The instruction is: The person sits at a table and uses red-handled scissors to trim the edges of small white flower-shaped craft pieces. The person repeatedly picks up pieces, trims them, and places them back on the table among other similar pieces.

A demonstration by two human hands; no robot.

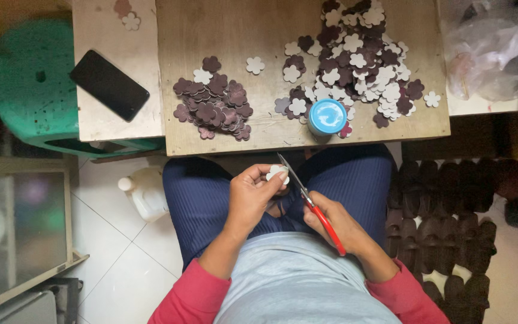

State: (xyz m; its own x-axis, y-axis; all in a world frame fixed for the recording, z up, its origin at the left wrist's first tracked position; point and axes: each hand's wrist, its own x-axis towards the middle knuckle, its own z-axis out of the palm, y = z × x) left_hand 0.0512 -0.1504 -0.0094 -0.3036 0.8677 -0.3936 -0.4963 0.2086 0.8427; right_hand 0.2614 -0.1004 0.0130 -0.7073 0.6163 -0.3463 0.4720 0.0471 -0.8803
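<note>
**Inspector:** Report the state of each hand.

**Operator:** The left hand [252, 193] is closed around a white flower-shaped cutout [277, 173]. Thumb and fingertips pinch the piece at its edges; most of it shows above the fingers. The right hand [331, 222] is wrapped around the red handles of a pair of scissors [308, 198]. The blades are slightly parted, with the tips pointing up toward the wooden board [223, 36] and lying just beside the cutout. Whether a blade touches the cutout cannot be determined.

**Inspector:** Location of the cutout relative to the board?

**Operator:** Below the board's near edge, over the person's lap, apart from the board itself. Both hands sit over the blue ribbed trousers [205, 198].

**Inspector:** Contents of the board?

**Operator:** Three items. A small pile of dark maroon flower cutouts [214, 108] lies on the left part of the board. A larger mixed pile of white and maroon cutouts [361, 57] covers the right part. A round container with a light blue lid [327, 116] stands at the near edge, touching the lower fringe of the larger pile. One single white cutout [255, 65] lies between the two piles.

**Inspector:** Items off the board?

**Operator:** Left of the board, a black phone [109, 84] lies face down on a pale surface, with a green plastic stool [28, 84] farther left. Right of the board sits a clear plastic bag [493, 54]. Below the board's left corner, a white plastic bottle [145, 192] stands on the tiled floor.
</note>
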